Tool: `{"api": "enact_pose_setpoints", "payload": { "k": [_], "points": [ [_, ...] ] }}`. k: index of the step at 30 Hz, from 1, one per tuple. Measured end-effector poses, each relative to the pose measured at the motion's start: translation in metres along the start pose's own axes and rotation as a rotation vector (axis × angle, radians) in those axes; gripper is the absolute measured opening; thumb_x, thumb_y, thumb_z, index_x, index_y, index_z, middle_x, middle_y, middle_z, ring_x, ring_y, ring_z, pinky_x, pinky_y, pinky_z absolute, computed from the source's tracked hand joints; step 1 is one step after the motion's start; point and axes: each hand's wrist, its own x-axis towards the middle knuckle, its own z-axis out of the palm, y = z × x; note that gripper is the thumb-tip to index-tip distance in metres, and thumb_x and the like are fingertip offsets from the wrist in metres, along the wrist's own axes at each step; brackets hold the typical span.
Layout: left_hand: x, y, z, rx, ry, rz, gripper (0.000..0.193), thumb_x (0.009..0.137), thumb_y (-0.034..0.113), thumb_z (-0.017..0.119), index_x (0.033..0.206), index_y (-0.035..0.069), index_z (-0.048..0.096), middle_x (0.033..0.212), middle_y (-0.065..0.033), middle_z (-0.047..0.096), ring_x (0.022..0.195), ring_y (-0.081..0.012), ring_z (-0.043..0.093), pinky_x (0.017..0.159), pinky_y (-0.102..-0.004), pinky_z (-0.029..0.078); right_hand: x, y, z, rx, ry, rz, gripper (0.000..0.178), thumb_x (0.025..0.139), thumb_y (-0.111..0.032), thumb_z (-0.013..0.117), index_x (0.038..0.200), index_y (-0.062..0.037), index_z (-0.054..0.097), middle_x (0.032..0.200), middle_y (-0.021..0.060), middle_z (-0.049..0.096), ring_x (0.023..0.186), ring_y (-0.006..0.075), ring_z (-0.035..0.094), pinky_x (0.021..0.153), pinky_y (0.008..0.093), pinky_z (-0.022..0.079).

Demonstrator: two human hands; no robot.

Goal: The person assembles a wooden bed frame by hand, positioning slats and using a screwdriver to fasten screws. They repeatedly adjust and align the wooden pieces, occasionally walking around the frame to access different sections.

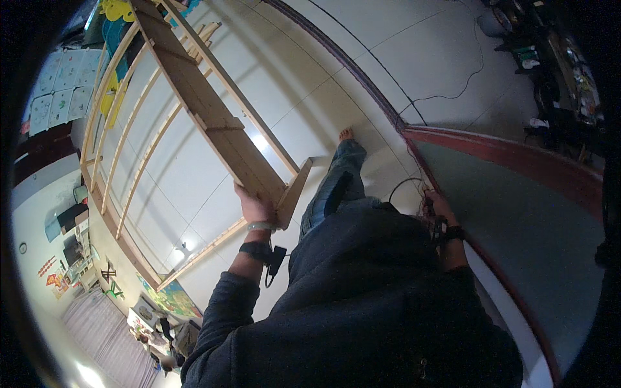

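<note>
A large wooden frame [210, 110], made of a broad brown board with pale slats and rails, stands tilted across the left side. My left hand [256, 207] is closed around the near end of that board, beside its short end piece [296, 187]. On my right, my right hand [440, 205] is closed at the edge of a door panel [517, 213] with dark red trim. Its fingers are at a small dark object or bundle, too unclear to name. A thin dark cable [398, 185] curves up beside these fingers. Both wrists wear dark straps.
White floor tiles [291, 84] spread ahead, crossed by a dark threshold strip [349, 58]. Past it, a thin cord [446, 96] lies on the floor near a cluttered dark shelf [563, 71]. My bare foot [347, 134] is on the tiles. A patterned pale cabinet [61, 87] stands far left.
</note>
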Motion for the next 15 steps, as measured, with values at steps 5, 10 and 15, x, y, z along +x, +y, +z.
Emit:
{"api": "enact_pose_setpoints", "payload": {
  "k": [5,10,15],
  "points": [
    [0.001,0.004,-0.002,0.106,-0.030,-0.077,0.072,0.079,0.017,0.052,0.139,0.013,0.010,0.103,-0.0256,0.059,0.090,-0.0446,0.058,0.073,-0.0485,0.047,0.013,-0.106,0.025,-0.194,0.000,-0.308,0.028,0.088,-0.035,0.055,0.078,-0.0089,0.053,0.061,0.0018,0.052,0.048,0.0138,0.050,0.044,0.0277,0.040],
    [0.000,0.002,-0.001,0.268,-0.030,-0.281,0.068,0.082,0.025,0.052,0.137,0.016,0.014,0.100,-0.0248,0.061,0.085,-0.0448,0.059,0.071,-0.0504,0.047,0.005,-0.208,0.078,-0.129,-0.047,-0.116,0.026,0.088,-0.035,0.054,0.078,-0.0108,0.052,0.062,-0.0012,0.051,0.052,0.0102,0.048,0.048,0.0244,0.039],
    [-0.005,0.004,0.007,0.265,0.035,-0.340,0.065,0.081,0.026,0.057,0.133,0.013,0.020,0.098,-0.0254,0.061,0.087,-0.0451,0.058,0.072,-0.0513,0.047,0.043,-0.273,0.096,-0.280,-0.124,0.062,0.022,0.089,-0.030,0.056,0.085,-0.0093,0.048,0.068,-0.0008,0.050,0.053,0.0091,0.048,0.046,0.0221,0.039]
  ]
}}
